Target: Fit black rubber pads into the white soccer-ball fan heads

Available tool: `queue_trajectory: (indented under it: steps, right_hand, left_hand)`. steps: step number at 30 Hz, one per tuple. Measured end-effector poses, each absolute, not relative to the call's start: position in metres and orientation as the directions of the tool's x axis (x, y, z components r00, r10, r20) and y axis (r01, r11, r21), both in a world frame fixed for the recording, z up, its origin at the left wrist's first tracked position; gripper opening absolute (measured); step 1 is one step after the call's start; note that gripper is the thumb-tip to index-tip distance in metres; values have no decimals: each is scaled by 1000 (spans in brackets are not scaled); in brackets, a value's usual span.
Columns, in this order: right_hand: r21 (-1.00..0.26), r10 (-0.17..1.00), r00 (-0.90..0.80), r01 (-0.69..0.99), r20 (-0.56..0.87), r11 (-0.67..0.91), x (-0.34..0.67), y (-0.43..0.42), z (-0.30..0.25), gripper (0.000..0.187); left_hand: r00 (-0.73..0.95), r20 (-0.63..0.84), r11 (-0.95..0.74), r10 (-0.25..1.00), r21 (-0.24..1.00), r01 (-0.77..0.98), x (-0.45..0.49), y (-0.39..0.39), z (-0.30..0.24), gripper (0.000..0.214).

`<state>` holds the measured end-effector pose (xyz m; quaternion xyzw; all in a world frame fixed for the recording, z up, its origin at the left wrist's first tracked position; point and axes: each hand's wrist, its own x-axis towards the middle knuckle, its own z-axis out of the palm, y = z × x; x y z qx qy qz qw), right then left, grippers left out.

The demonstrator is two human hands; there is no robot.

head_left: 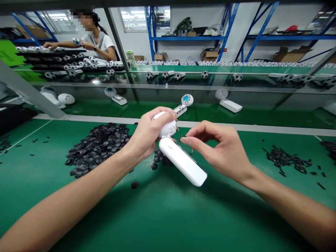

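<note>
My left hand [149,134] is closed round the ball-shaped head of a white handheld device [183,162], which looks like a small fan. Its long white handle tilts down to the right, above the table. Close to the head on the right, my right hand [220,148] pinches a small black piece [183,138] between thumb and fingertips. Most of that piece is hidden by the fingers. Under the device lie a few loose black pentagon pieces [154,166], and one more pentagon [134,184] sits nearer me.
To the left is a large heap of black pentagons [99,147]; to the right, a pile of thin black strips [286,159]. Beyond the pale table edge, more white devices [231,105] lie on a green conveyor [147,111]. Across it, a person [99,43] handles football-patterned devices by stacked trays [52,57].
</note>
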<state>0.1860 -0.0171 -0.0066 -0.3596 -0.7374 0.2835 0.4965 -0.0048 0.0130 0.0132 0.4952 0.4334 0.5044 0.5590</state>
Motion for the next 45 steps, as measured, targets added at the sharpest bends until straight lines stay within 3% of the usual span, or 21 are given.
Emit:
queue_trajectory:
  steps: [14, 21, 26, 31, 37, 42, 45]
  right_hand:
    - [-797, 824, -234, 222, 516, 562, 183, -14, -16, 13]
    - [-771, 809, -220, 248, 545, 586, 178, -14, -26, 15]
    - [-786, 814, -246, 223, 527, 577, 177, -19, -26, 16]
    - [-869, 871, -223, 145, 437, 473, 175, -17, -22, 26]
    - [-968, 938, -245, -105, 247, 227, 175, -12, -21, 45]
    - [-996, 919, -391, -91, 50, 15, 182, -9, -17, 54]
    - [-995, 908, -417, -101, 45, 3, 183, -9, -16, 54]
  left_hand:
    - [122, -49, 63, 991, 991, -114, -3, 10, 13, 27]
    - [205, -153, 190, 967, 966, -178, 4, 2, 4, 28]
    - [150, -102, 126, 983, 979, -162, 6, -4, 7, 23]
    - [126, -54, 67, 991, 993, -100, 10, -11, 11, 22]
    - [40, 5, -6, 999, 1000, 27, 12, -17, 12, 18]
    - [51, 14, -19, 999, 994, 108, 14, -18, 13, 26]
    - [78, -29, 24, 997, 998, 56, 16, -17, 13, 28]
